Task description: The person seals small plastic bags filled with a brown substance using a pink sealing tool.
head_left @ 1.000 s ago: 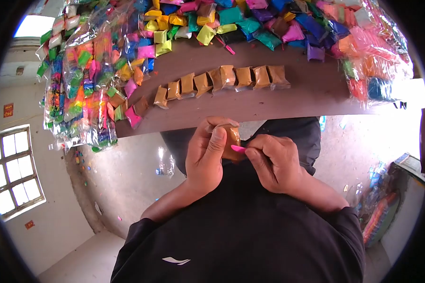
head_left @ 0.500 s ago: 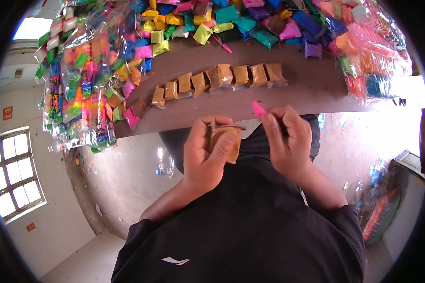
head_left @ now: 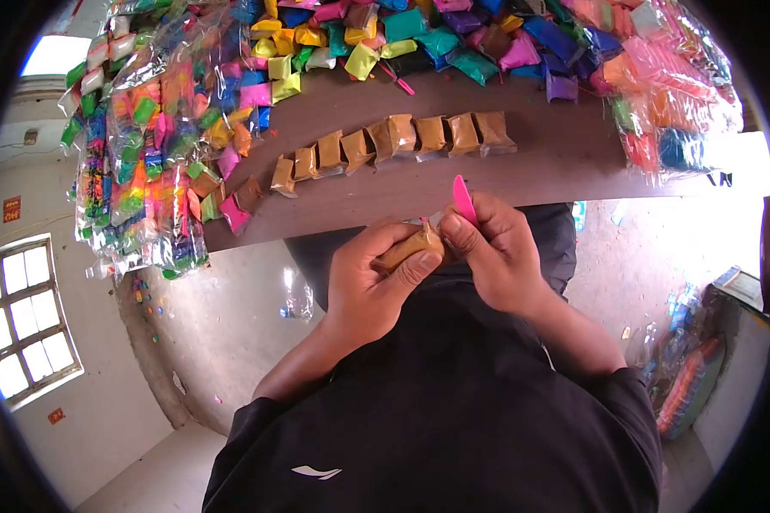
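Observation:
My left hand [head_left: 370,278] is closed around a brown packet [head_left: 411,248] in clear film, held in front of my body just below the table's near edge. Between the thumb and fingers of my right hand [head_left: 498,252] is a pink plastic tool [head_left: 463,199], its rounded end pointing up. The fingertips of my right hand meet the upper right end of the packet, where a bit of pink shows. Beyond my hands, several similar brown packets [head_left: 431,134] form a slightly curved row on the brown table [head_left: 539,175].
Colourful packets [head_left: 475,66] are heaped along the table's far side. Clear bags of coloured packets [head_left: 150,171] stand at the left, and more bags [head_left: 672,94] at the right. A pink stick [head_left: 399,81] lies near the heap. Plastic bags [head_left: 297,295] are on the floor.
My right hand has moved left and down to meet the packet. The packet has tilted in my left hand, and the pink tool now stands more upright.

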Available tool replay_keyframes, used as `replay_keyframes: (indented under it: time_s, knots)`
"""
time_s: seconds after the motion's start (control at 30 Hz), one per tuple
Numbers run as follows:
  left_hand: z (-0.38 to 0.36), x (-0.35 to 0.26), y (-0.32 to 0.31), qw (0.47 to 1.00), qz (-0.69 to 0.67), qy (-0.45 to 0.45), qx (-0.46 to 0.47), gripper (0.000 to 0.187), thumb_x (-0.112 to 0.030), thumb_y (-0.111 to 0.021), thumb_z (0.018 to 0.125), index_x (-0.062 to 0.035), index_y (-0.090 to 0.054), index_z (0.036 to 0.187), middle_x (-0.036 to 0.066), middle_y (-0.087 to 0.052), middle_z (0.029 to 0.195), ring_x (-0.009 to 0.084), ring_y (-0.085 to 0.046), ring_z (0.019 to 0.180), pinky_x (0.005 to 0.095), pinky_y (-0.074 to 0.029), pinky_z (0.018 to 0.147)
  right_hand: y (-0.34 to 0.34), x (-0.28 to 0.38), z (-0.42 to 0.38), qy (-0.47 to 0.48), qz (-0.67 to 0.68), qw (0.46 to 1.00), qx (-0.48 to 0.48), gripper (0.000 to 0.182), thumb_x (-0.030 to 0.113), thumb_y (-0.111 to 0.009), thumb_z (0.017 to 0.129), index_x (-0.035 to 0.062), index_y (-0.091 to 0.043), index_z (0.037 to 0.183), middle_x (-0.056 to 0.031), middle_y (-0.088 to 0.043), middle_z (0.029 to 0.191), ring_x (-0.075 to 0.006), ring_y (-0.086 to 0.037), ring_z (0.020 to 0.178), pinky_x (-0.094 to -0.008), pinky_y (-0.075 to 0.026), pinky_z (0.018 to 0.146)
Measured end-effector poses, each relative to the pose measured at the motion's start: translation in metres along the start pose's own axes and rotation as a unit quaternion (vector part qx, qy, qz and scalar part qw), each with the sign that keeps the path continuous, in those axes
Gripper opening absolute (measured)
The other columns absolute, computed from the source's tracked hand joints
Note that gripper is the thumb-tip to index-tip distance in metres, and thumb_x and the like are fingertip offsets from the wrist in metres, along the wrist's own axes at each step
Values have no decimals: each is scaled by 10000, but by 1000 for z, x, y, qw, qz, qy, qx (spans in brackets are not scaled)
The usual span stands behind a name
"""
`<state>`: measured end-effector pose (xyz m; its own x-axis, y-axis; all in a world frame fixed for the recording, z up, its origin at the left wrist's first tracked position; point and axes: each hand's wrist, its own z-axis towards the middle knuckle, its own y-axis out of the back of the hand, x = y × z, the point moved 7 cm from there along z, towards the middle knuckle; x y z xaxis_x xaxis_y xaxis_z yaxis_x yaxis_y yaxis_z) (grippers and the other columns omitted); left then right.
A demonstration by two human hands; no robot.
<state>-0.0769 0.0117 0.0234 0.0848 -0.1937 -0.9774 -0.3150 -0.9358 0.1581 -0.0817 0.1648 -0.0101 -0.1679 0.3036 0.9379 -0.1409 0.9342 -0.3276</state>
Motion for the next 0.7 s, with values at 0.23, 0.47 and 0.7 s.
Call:
replay_keyframes:
  time_s: [0.23, 0.47, 0.7]
  knots:
    - [2, 15, -7, 971, -239, 14, -4, 288, -181, -731, 995, 71, -668, 1120, 33, -656, 999, 87, -591, 893, 226, -468, 779, -2, -3, -6, 30, 86, 994, -52, 173, 151, -599, 1064, 2, -631, 983, 24, -581, 802, -41, -487, 726, -237, -414, 628]
    - [-2, 6, -7, 984, -174, 16, -45, 195, -121, -676, 1022, 58, -669, 1100, 80, -697, 938, 90, -648, 778, 255, -561, 667, -4, 17, -13, 99, -117, 988, -15, 161, 119, -584, 1058, -12, -632, 976, -26, -582, 767, -70, -512, 706, -250, -436, 642]
    - [2, 19, 0, 968, -237, 47, -63, 174, -114, -653, 1029, 54, -676, 1068, 79, -692, 837, 110, -638, 649, 250, -495, 514, 18, 18, -9, 53, -124, 990, -45, 271, 160, -512, 1091, -7, -599, 896, -103, -542, 685, -162, -520, 639, -311, -430, 617]
